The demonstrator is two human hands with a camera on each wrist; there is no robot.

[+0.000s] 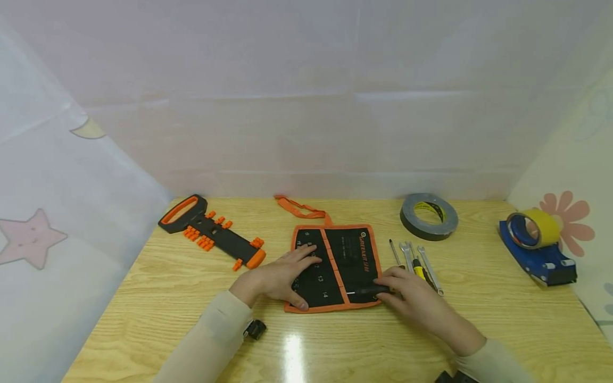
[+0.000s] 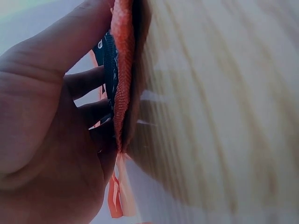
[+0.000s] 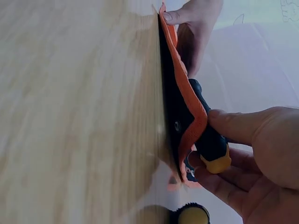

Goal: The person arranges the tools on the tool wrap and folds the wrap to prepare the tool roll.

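A black tool pouch (image 1: pixel 351 250) with orange edging and printed numbers lies unfolded on the table. My left hand (image 1: pixel 282 277) rests on its left panel, fingers spread, thumb by the lower edge. In the left wrist view, that hand's palm (image 2: pixel 42 130) is beside the orange edge. My right hand (image 1: pixel 414 298) grips a screwdriver (image 1: pixel 367 290) at the pouch's lower right, its shaft pointing left at the orange middle strip. The right wrist view shows thumb and fingers around the black handle with a yellow end (image 3: pixel 217 161), close against the pouch's edge.
Right of the pouch lie a thin screwdriver (image 1: pixel 395 252), wrenches (image 1: pixel 407 255) and a yellow-black handle (image 1: pixel 419 270). Behind them is a grey tape roll (image 1: pixel 409 223). A blue tape dispenser (image 1: pixel 531 263) stands far right. A black-orange holder with clips (image 1: pixel 230 242) lies left.
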